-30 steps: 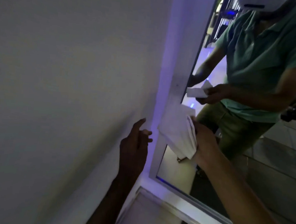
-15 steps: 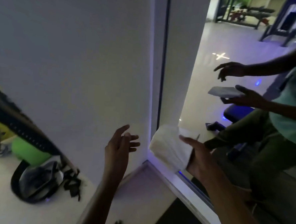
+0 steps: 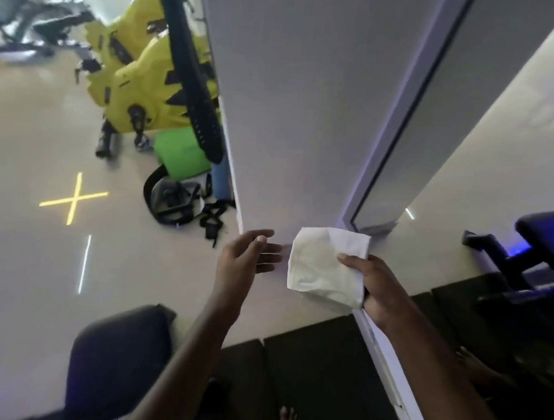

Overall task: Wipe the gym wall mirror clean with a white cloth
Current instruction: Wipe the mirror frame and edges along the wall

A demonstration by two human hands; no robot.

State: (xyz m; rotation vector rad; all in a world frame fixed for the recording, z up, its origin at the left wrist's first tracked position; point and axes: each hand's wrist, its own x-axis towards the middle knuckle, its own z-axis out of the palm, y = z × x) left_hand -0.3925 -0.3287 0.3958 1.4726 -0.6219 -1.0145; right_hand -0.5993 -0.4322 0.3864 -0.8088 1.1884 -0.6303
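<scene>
Gym flooring fills the left of the frame, while the folded white cloth (image 3: 325,269) is pinched at centre by the right hand (image 3: 381,289), short of the wall mirror (image 3: 487,138), the left hand (image 3: 245,260) spread empty, so smears could be left by a loose fold.

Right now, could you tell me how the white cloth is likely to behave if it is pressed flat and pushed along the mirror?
The white cloth is probably soft and floppy: it is creased and folded where the right hand grips it. It looks light, since its free part hangs unsupported from that one grip. Pushed across the mirror, it may bunch rather than slide flat.
</scene>
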